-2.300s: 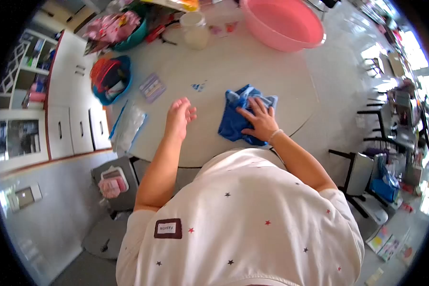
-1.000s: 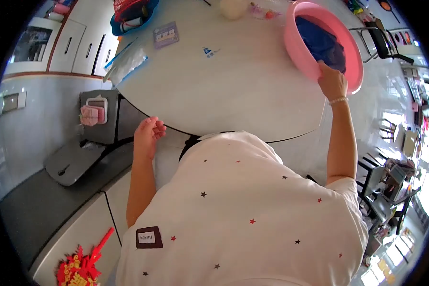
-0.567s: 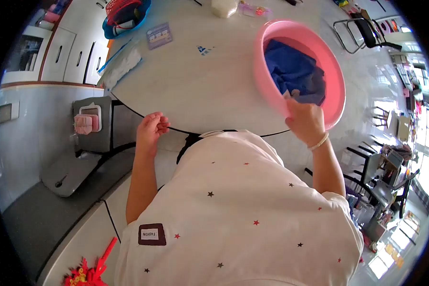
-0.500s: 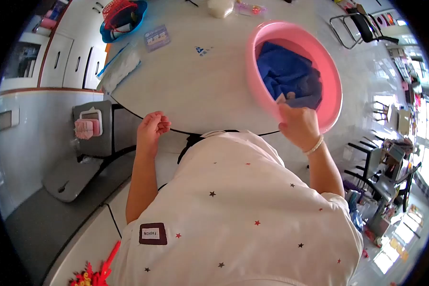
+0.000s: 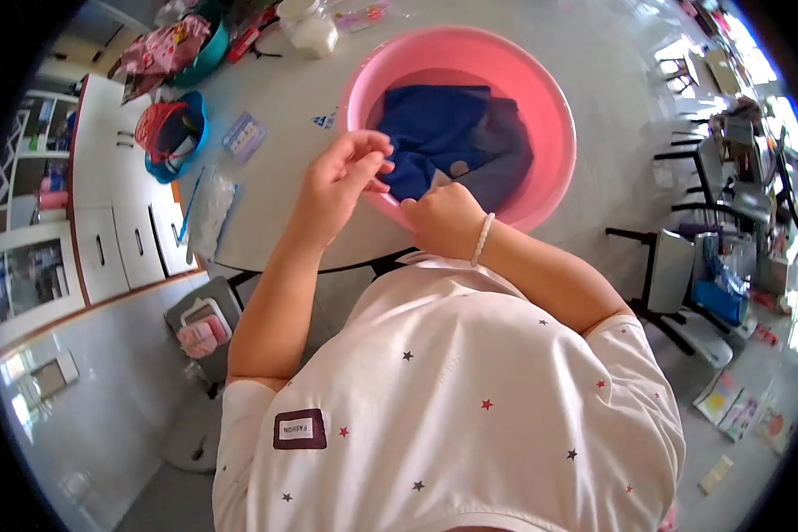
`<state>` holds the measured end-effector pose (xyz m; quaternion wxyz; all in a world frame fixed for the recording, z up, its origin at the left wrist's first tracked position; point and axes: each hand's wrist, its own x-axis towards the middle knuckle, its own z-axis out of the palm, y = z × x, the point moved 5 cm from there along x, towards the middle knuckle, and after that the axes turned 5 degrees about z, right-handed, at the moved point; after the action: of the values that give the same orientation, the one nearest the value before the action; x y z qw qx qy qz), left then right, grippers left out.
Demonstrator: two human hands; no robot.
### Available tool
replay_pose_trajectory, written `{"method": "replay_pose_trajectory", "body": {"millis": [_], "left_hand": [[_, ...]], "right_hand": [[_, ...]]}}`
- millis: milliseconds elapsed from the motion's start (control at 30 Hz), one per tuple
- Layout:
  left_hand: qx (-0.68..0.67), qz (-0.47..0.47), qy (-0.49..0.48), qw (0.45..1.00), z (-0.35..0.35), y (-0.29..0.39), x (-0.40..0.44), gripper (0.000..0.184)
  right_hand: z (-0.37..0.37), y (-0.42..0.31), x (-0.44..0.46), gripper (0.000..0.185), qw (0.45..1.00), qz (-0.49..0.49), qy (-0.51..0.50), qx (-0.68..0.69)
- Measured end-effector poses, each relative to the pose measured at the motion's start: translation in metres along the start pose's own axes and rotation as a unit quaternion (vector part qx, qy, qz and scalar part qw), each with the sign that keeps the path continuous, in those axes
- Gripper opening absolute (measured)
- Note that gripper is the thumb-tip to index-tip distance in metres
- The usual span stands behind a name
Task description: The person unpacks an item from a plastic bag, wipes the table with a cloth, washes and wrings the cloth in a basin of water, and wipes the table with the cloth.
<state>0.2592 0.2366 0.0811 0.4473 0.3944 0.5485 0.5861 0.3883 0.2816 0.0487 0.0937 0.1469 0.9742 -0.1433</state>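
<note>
Curled tight over the near rim of the pink basin (image 5: 457, 51), the right hand (image 5: 449, 220) holds it; the left hand (image 5: 341, 182), loosely half-open, has risen to its left rim, contact unclear. The basin has shifted leftward along the table's (image 5: 284, 191) near edge, putting the blue cloth (image 5: 434, 124) inside within both hands' reach. It lies rumpled, greyer rightward, seemingly wet.

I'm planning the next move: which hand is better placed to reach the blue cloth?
Probably the left hand: it looks empty, near the blue cloth, while the right hand grips the pink basin.
</note>
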Motion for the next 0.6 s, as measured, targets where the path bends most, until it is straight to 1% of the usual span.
{"method": "replay_pose_trajectory", "body": {"millis": [33, 67, 133, 167, 200, 233, 300, 333, 367, 400, 433, 467, 567, 600], "left_hand": [[0.028, -0.006, -0.010, 1.000, 0.006, -0.003, 0.012, 0.024], [0.055, -0.011, -0.018, 0.998, 0.012, -0.007, 0.025, 0.025], [0.215, -0.024, -0.027, 0.976, 0.022, -0.022, 0.050, 0.031], [0.325, 0.048, -0.053, 0.943, 0.027, -0.042, 0.071, 0.038], [0.430, 0.117, -0.072, 0.892, 0.035, -0.060, 0.087, 0.045], [0.495, 0.032, -0.116, 0.860, 0.047, -0.072, 0.094, 0.054], [0.592, -0.128, -0.205, 0.769, 0.071, -0.091, 0.101, 0.074], [0.619, -0.180, -0.239, 0.726, 0.079, -0.104, 0.104, 0.083], [0.622, -0.201, -0.246, 0.715, 0.084, -0.112, 0.107, 0.088], [0.625, -0.223, -0.253, 0.705, 0.090, -0.117, 0.108, 0.094], [0.638, -0.236, -0.242, 0.692, 0.094, -0.123, 0.111, 0.096], [0.657, -0.229, -0.233, 0.680, 0.094, -0.140, 0.116, 0.091], [0.669, -0.224, -0.230, 0.670, 0.090, -0.148, 0.120, 0.087], [0.672, -0.218, -0.234, 0.667, 0.084, -0.145, 0.120, 0.086]], "right_hand": [[-0.007, 0.002, -0.001, 0.026, 0.999, 0.013, -0.045, 0.012], [-0.016, 0.009, -0.002, 0.029, 0.998, 0.036, -0.024, 0.053], [-0.030, 0.034, -0.005, 0.033, 0.989, 0.075, 0.015, 0.130], [-0.030, 0.054, -0.002, 0.036, 0.989, 0.120, 0.012, 0.080], [-0.026, 0.078, 0.002, 0.039, 0.986, 0.161, 0.009, 0.029], [-0.012, 0.104, 0.006, 0.055, 0.987, 0.162, -0.010, -0.007], [0.010, 0.129, 0.010, 0.074, 0.974, 0.200, -0.077, -0.078], [0.019, 0.142, 0.015, 0.087, 0.963, 0.219, -0.109, -0.114], [0.032, 0.154, 0.024, 0.100, 0.954, 0.234, -0.176, -0.066], [0.034, 0.158, 0.028, 0.095, 0.946, 0.242, -0.204, -0.076], [0.034, 0.157, 0.032, 0.090, 0.936, 0.251, -0.232, -0.086], [0.036, 0.157, 0.035, 0.085, 0.925, 0.261, -0.259, -0.095], [0.048, 0.164, 0.053, 0.088, 0.925, 0.269, -0.248, -0.108], [0.052, 0.167, 0.060, 0.085, 0.932, 0.265, -0.227, -0.099]]}}
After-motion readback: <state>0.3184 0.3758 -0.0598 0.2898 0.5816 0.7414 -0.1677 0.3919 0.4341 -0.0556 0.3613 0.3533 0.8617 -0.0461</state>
